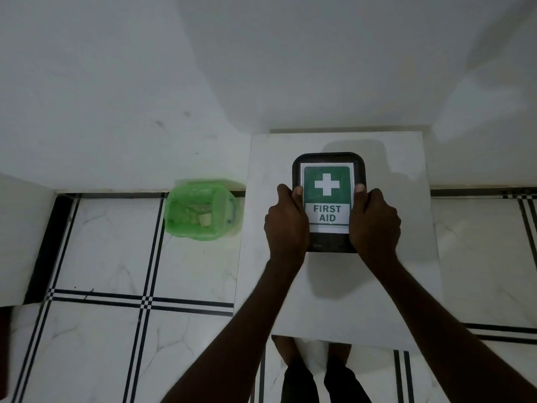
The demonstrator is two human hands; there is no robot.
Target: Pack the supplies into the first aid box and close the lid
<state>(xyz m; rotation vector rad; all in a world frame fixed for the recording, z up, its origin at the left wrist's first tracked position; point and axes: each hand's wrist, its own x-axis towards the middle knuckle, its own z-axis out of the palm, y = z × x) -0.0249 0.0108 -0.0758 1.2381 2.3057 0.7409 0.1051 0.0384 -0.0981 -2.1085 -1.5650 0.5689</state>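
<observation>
A black first aid box (328, 161) lies on a white table (276, 158), lid down and shut. Its lid carries a white label with a green panel, a white cross and the words FIRST AID. My left hand (286, 222) grips the box's left side, thumb resting on the lid. My right hand (374, 222) grips the right side the same way. No loose supplies are visible on the table; the box's inside is hidden.
A bin lined with a green plastic bag (200, 210) stands on the tiled floor just left of the table, with scraps inside. White walls rise behind the table. My legs show below the table's near edge.
</observation>
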